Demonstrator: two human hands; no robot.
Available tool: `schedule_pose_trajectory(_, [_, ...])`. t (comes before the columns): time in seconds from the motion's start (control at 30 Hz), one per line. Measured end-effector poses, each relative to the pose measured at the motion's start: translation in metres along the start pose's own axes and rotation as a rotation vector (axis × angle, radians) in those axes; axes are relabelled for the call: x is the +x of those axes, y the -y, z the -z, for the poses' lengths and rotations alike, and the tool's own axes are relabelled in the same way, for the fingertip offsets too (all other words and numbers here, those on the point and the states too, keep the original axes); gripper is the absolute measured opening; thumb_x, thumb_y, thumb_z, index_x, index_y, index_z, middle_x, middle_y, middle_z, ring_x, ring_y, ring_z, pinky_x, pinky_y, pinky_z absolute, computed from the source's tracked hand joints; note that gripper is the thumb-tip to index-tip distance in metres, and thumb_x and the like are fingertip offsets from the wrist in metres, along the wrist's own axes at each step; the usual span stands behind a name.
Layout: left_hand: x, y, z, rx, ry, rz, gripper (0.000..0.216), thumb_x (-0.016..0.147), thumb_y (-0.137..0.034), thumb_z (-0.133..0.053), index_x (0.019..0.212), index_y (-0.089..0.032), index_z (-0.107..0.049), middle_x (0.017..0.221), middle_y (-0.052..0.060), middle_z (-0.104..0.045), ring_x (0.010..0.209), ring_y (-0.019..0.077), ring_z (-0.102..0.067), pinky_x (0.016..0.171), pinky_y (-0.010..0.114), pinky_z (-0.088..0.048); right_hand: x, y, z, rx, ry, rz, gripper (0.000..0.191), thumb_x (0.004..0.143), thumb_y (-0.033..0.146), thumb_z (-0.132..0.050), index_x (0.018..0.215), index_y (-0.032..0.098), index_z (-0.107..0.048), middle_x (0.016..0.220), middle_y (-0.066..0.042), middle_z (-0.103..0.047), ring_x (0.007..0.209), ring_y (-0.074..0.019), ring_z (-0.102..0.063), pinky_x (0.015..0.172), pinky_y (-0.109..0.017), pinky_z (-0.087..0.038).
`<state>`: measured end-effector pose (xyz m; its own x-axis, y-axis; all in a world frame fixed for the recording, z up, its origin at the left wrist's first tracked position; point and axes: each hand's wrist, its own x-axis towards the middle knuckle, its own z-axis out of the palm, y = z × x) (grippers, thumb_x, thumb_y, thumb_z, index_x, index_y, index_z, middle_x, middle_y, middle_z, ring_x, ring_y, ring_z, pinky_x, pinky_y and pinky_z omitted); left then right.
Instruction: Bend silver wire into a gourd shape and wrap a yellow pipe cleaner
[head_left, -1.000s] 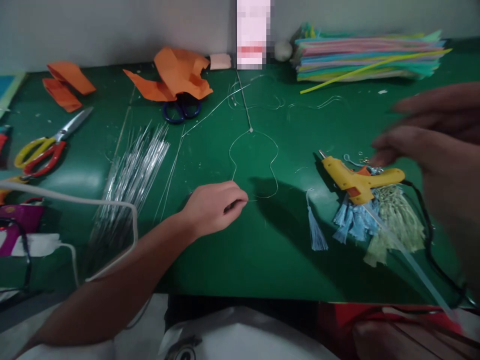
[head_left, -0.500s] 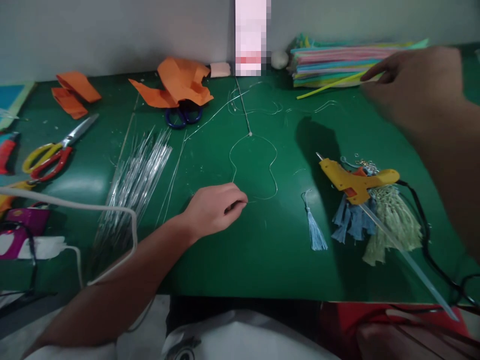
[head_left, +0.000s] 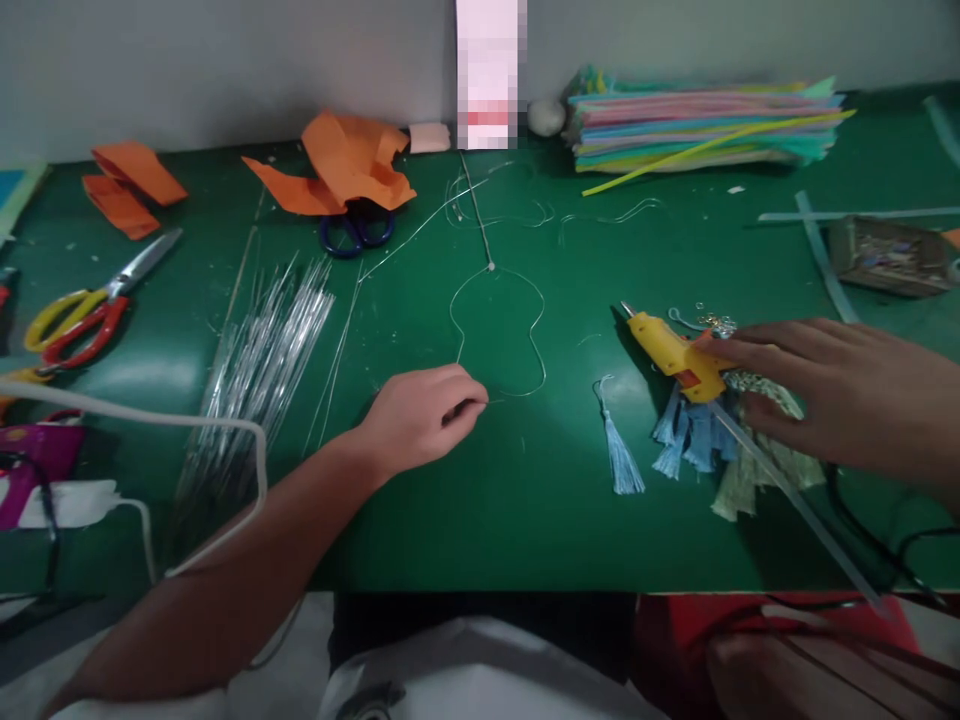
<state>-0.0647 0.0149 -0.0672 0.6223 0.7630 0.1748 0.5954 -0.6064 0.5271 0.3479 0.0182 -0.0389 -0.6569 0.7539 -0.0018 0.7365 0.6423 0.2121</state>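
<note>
My left hand [head_left: 420, 415] rests on the green table [head_left: 480, 510] with its fingers pinched on the lower end of a thin wire loop [head_left: 496, 330] bent into a gourd shape. My right hand [head_left: 832, 395] lies over the handle of the yellow glue gun [head_left: 671, 352], fingers stretched out and touching it, not wrapped round it. Under the gun lie blue tassels [head_left: 690, 440] and pale green tassels [head_left: 750, 475]. One light blue tassel [head_left: 619, 455] lies apart between the two hands.
A bundle of silver wires [head_left: 259, 365] lies left of my left hand. Yellow-red scissors [head_left: 82, 310], blue-handled scissors [head_left: 356, 228], orange paper scraps [head_left: 349, 165], a stack of coloured sheets [head_left: 697, 125], a small box [head_left: 889, 255] and a white cable [head_left: 150, 420] are around.
My right hand came down from the far right, near the stack of sheets, onto the glue gun. My left hand stayed on the wire.
</note>
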Motion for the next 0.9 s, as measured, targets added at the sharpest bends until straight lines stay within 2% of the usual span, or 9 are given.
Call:
schedule_pose_trajectory(0.17, [0.0, 0.0, -0.001, -0.003, -0.013, -0.012, 0.015, 0.09, -0.019, -0.054, 0.091, -0.018, -0.068, 0.082, 0.0, -0.069, 0.065, 0.0097, -0.06, 0.058, 0.021, -0.042, 0.014, 0.006, -0.002, -0.013, 0.001, -0.092, 0.048, 0.091, 0.031, -0.044, 0.136, 0.017, -0.052, 0.125, -0.013, -0.065, 0.101, -0.0292, -0.063, 0.082, -0.042, -0.049])
schedule_pose_trajectory(0.33, [-0.001, -0.001, 0.0, -0.002, -0.005, 0.004, 0.015, 0.09, -0.019, -0.054, 0.091, -0.018, -0.069, 0.083, 0.001, -0.069, 0.067, 0.0099, -0.06, 0.059, 0.021, -0.043, 0.023, 0.01, -0.002, -0.07, 0.035, -0.095, 0.047, 0.09, 0.027, -0.045, 0.133, 0.012, -0.056, 0.104, -0.016, -0.067, 0.09, -0.0299, -0.062, 0.078, -0.043, -0.049])
schedule_pose_trajectory(0.47, [-0.001, 0.0, 0.0, -0.002, -0.012, -0.003, 0.016, 0.091, -0.019, -0.053, 0.091, -0.018, -0.069, 0.083, 0.001, -0.069, 0.066, 0.0099, -0.06, 0.059, 0.021, -0.043, 0.022, 0.008, -0.004, -0.027, 0.025, -0.135, 0.052, 0.086, 0.025, -0.047, 0.134, 0.005, -0.056, 0.109, -0.02, -0.063, 0.094, -0.031, -0.058, 0.081, -0.044, -0.051])
schedule_pose_trajectory(0.6, [-0.002, 0.0, 0.0, -0.002, -0.011, -0.011, 0.016, 0.091, -0.019, -0.053, 0.091, -0.019, -0.069, 0.082, 0.001, -0.069, 0.066, 0.0097, -0.06, 0.059, 0.021, -0.043, 0.017, 0.004, -0.006, 0.006, -0.011, -0.214, 0.046, 0.082, 0.026, -0.05, 0.124, 0.011, -0.064, 0.105, -0.018, -0.06, 0.095, -0.0286, -0.058, 0.08, -0.04, -0.051])
schedule_pose_trajectory(0.7, [-0.003, -0.001, 0.0, -0.008, -0.006, -0.008, 0.016, 0.091, -0.019, -0.053, 0.091, -0.018, -0.069, 0.082, 0.001, -0.068, 0.066, 0.0098, -0.059, 0.058, 0.021, -0.042, 0.01, 0.001, -0.006, 0.029, -0.048, -0.271, 0.046, 0.081, 0.031, -0.054, 0.123, 0.013, -0.064, 0.102, -0.016, -0.059, 0.094, -0.027, -0.059, 0.077, -0.037, -0.051])
schedule_pose_trajectory(0.9, [-0.002, -0.001, 0.001, -0.011, 0.002, -0.004, 0.016, 0.091, -0.02, -0.053, 0.092, -0.018, -0.069, 0.083, 0.001, -0.068, 0.067, 0.01, -0.059, 0.059, 0.021, -0.043, -0.001, -0.002, -0.006, 0.046, -0.033, -0.305, 0.045, 0.075, 0.033, -0.057, 0.115, 0.015, -0.061, 0.115, -0.018, -0.058, 0.101, -0.0282, -0.06, 0.082, -0.039, -0.053])
